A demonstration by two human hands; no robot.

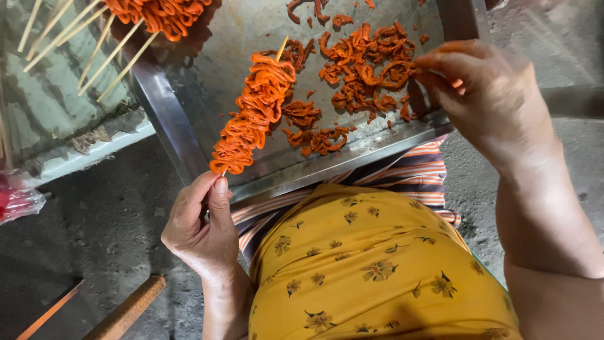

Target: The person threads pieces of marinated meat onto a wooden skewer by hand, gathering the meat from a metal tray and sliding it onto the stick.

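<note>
Orange-coated meat strips packed on the thin wooden skewer (255,116), pinched by its near end in my left hand (201,223), could slide off if it tips while my right hand (484,94) pinches loose orange strips (365,72) on the far steel tray (352,157).

Tray (189,135) centre bare; loaded skewer (255,113) left, meat pile (365,75) right.

Hidden and cut-off parts

The tray's (352,154) far end and a skewer pile (157,12) run off the top edge; the right hand's (487,94) fingertips hide behind its back.
</note>
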